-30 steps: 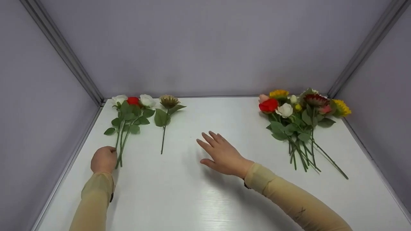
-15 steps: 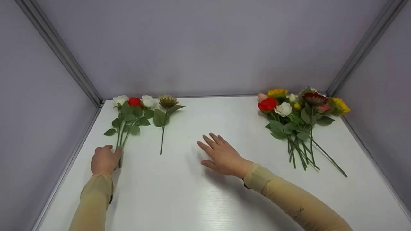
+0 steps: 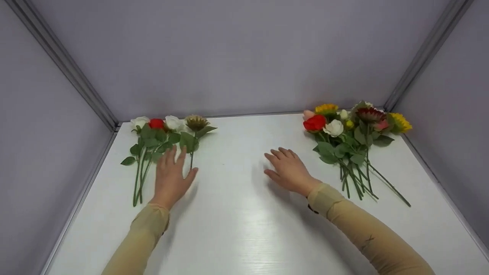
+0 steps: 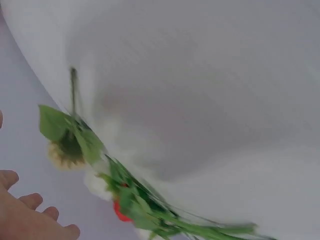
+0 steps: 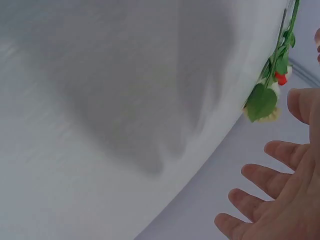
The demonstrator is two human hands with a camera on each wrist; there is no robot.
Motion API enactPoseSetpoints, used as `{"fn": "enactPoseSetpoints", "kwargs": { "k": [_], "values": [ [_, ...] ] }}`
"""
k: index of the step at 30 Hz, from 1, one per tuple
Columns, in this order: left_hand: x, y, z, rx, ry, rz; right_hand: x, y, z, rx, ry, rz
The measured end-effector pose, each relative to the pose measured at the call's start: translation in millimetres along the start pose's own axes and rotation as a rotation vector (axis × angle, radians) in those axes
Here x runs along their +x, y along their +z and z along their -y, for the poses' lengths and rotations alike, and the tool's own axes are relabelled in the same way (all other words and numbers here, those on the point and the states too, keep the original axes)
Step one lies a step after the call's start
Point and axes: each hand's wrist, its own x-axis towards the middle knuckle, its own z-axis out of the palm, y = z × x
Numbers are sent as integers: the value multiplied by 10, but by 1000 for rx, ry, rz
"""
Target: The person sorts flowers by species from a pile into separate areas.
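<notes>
One white table (image 3: 237, 217), bearing the lot. One mixed bunch (image 3: 343, 150), right, stems crossed: we judge it unseparated. Three roses (image 3: 149, 139), left, laid together; that group we judge done. One single tan flower (image 3: 190, 142), just beside the roses; we judge its placing unfinished. One left hand (image 3: 170, 183), fingers spread, over that flower; contact we cannot tell. One right hand (image 3: 292, 172), spread, holding nothing, between both groups.
</notes>
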Motion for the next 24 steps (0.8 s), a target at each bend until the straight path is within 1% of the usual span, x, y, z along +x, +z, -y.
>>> {"fn": "enactPoseSetpoints", "kwargs": {
  "k": [3,6,9,13,16,19,21,24],
  "values": [
    [19,114,-378,32,108,63,-50,-45,-276,14,46,-65],
    [7,210,-735,53,225,116,-133,-101,-551,36,100,-103],
    [-14,288,-1052,63,340,164,-237,-174,-811,66,176,-110],
    [-70,378,-1436,75,475,217,-405,-312,-1119,88,270,-103],
    [-126,442,-1697,73,559,255,-537,-425,-1325,98,317,-101],
    [-187,505,-1926,80,624,296,-653,-527,-1500,111,348,-90],
    [-220,543,-2060,78,658,325,-713,-588,-1597,115,366,-63],
    [-253,598,-2238,84,701,356,-776,-663,-1706,121,401,4]
  ]
}}
